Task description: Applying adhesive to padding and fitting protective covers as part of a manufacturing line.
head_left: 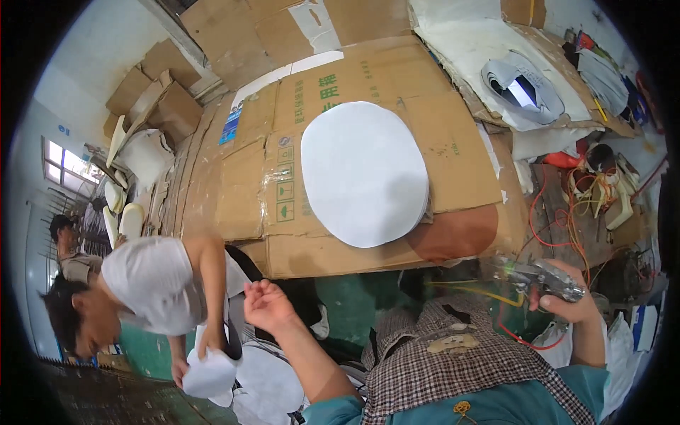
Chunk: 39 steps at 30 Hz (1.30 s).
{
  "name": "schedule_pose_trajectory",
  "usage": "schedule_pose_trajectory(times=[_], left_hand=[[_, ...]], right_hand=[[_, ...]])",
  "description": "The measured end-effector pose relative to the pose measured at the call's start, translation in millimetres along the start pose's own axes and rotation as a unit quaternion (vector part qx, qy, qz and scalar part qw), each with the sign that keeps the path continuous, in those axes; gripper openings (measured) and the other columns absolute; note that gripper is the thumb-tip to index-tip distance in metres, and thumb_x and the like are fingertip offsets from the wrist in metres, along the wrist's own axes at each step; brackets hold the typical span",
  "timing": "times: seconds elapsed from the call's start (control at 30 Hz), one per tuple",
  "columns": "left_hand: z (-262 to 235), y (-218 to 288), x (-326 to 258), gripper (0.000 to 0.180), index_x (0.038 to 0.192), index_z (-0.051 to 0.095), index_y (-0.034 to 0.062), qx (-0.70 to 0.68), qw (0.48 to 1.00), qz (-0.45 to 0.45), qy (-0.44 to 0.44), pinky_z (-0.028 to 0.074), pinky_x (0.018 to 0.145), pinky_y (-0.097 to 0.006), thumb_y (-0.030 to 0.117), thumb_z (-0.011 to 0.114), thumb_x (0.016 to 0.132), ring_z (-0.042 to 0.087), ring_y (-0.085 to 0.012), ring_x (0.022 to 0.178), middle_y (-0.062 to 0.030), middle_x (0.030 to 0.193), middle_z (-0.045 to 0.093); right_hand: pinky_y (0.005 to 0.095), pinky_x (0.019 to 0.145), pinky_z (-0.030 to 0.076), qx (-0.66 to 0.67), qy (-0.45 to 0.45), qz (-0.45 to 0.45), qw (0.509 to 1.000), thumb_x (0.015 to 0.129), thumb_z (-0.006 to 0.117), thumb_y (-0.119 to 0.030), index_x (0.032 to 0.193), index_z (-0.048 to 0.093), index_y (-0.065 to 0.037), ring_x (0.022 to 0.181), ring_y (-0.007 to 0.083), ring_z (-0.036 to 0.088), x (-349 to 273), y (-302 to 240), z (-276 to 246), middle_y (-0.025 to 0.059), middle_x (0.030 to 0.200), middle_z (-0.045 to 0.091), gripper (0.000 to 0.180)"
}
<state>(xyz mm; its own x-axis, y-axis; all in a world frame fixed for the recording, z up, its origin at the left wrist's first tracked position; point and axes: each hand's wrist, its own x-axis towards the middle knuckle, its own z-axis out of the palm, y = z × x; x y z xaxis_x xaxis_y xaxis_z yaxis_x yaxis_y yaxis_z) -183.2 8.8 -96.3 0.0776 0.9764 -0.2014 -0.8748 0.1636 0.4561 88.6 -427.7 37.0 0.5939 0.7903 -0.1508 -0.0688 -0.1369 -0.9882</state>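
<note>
My right hand (pixel 572 306) grips a metal spray gun (pixel 557 281) at the right, beyond the table's near edge. The gun's front end is blurred, and a thin red hose (pixel 530 344) hangs below it. My left hand (pixel 270 306) is raised off the table's near left corner, fingers loosely curled with nothing seen in them. Before me, a stack of white oval sheets (pixel 365 173) lies flat on the cardboard-covered table (pixel 241 191); neither hand touches it. Shadow falls over its lower right part.
At my left a person (pixel 152 283) bends down, holding a white rounded sheet (pixel 210 374) above more white pieces (pixel 265 386). Tangled orange hoses (pixel 575 212) lie at the right. A rolled grey piece (pixel 520 91) sits back right. Another person (pixel 71 244) is farther left.
</note>
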Motion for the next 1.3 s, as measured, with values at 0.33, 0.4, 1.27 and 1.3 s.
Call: schedule_pose_trajectory(times=[0.33,0.4,1.27,1.3], left_hand=[[-46,-160,12,0.038,0.114,0.053,0.0023,0.468,0.875,-0.123,0.022,0.047,0.058,-0.027,0.004,0.058,0.076,0.057,-0.0199,0.066,-0.0079,0.08,0.058],[-54,-177,20,0.038,0.11,0.057,-0.002,0.715,0.687,0.094,-0.088,0.048,0.062,-0.03,0.011,0.062,0.075,0.059,-0.0207,0.07,-0.0084,0.077,0.06],[-23,-201,16,0.011,0.068,0.053,0.001,0.621,0.784,0.02,0.012,0.044,0.059,-0.031,0.004,0.064,0.067,0.053,-0.0167,0.063,-0.0059,0.068,0.055],[-23,-202,15,0.012,0.072,0.052,0.0012,0.621,0.783,0.004,0.014,0.044,0.058,-0.031,0.003,0.063,0.069,0.054,-0.0168,0.065,-0.0055,0.07,0.055]], right_hand=[[0.0288,0.063,0.05,0.036,0.102,-0.036,0.993,0.076,0.068,-0.015,0.125,0.043,0.004,0.068,0.0144,0.058,16,-7,-9,0.0094,0.08,0.058,0.058],[0.0287,0.063,0.05,0.031,0.071,-0.025,0.997,0.075,0.068,-0.015,0.125,0.042,0.004,0.068,0.0146,0.058,11,-6,-14,0.0092,0.079,0.058,0.059],[0.0301,0.062,0.049,0.024,0.113,-0.026,0.993,0.075,0.07,-0.017,0.125,0.042,0.004,0.07,0.016,0.058,29,1,-74,0.0117,0.085,0.06,0.062],[0.0301,0.062,0.049,0.023,0.113,-0.027,0.993,0.075,0.07,-0.017,0.125,0.042,0.004,0.07,0.016,0.058,28,1,-78,0.0117,0.085,0.06,0.062]])
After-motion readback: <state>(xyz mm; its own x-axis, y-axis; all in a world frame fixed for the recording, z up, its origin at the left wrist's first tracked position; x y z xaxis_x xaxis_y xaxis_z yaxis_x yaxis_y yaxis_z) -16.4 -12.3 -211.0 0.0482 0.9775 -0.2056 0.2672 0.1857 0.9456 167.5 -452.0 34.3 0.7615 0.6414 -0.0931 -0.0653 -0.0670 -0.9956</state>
